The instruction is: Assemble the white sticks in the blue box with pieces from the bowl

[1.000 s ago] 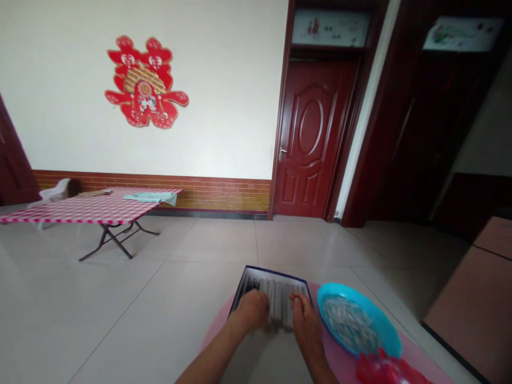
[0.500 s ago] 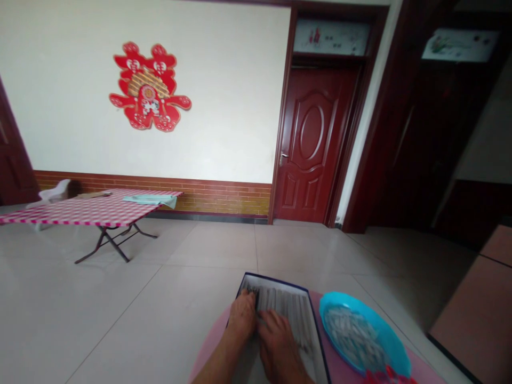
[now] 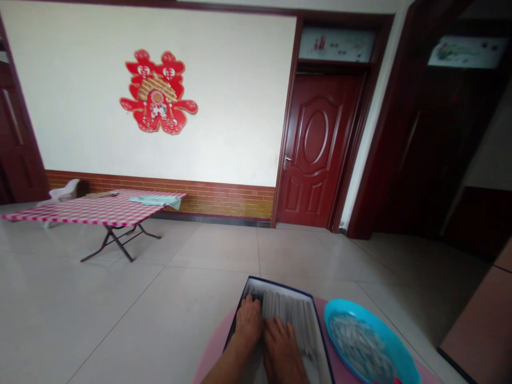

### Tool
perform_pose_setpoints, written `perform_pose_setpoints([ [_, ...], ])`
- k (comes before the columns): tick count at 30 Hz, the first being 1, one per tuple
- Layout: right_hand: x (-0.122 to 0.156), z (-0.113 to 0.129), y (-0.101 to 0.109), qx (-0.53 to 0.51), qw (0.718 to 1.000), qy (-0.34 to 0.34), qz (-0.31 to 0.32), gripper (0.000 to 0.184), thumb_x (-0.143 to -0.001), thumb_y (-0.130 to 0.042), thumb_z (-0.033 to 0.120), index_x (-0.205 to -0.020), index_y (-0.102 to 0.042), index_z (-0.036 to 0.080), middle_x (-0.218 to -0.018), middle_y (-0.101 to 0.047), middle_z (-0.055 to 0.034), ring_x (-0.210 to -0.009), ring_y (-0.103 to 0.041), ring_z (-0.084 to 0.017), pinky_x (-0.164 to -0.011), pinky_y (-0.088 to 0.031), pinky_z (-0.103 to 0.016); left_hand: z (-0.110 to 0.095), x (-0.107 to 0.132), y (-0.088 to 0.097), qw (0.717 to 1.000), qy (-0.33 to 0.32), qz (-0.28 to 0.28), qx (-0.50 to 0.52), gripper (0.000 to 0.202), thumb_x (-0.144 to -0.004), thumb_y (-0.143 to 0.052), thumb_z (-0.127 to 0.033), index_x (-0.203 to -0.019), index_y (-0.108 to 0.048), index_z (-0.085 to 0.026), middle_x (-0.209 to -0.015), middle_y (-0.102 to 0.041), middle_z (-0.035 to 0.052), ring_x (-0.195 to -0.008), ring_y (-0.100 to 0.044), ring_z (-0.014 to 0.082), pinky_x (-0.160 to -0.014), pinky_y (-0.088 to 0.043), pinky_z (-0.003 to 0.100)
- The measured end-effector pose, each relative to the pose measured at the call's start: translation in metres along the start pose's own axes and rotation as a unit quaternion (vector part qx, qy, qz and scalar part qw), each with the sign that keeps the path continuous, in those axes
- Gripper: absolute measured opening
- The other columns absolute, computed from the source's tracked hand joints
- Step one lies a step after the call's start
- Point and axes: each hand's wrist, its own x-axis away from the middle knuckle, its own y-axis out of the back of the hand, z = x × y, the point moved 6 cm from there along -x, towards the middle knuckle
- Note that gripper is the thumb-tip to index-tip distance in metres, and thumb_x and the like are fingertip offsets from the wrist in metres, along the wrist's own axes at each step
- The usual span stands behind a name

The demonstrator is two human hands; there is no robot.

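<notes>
Both: left hand (image 3: 248, 321), right hand (image 3: 282, 346) flat in box (image 3: 316, 320).

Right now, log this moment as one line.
left hand, right hand: on grey sticks | sticks: in dark-blue box | blue bowl: right of box

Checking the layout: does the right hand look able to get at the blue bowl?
Probably yes. The right hand lies in the box, and the blue bowl sits right beside it on that side, nothing between them but the box's rim.
</notes>
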Motion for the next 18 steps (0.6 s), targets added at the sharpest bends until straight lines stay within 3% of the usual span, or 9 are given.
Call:
perform_pose_setpoints([
  [5,-0.0016,-0.0003,0.0017,-0.002,0.999,-0.02,0.025,0.057,-0.074,-0.045,0.013,-0.129,-0.053,0.024,-0.139,-0.05,-0.0054,-0.131,-0.037,-0.031,-0.109,-0.022,-0.052,0.0,-0.001,-0.0063,1.0,0.004,0.002,0.004,0.045,-0.088,-0.034,-0.009,-0.129,-0.051,-0.006,-0.133,-0.051,0.02,-0.122,-0.049,0.0252,-0.1,-0.038,0.032],
  [18,-0.0017,-0.0045,-0.0031,-0.003,1.0,-0.022,0.018,0.051,-0.073,-0.048,0.014,-0.122,-0.058,0.024,-0.136,-0.052,-0.0062,-0.13,-0.039,-0.031,-0.107,-0.025,-0.052,0.0017,-0.0068,-0.0057,1.0,0.009,-0.004,0.028,0.043,-0.085,-0.04,-0.009,-0.125,-0.056,-0.011,-0.126,-0.059,0.0123,-0.123,-0.048,0.0219,-0.104,-0.033,0.03],
])
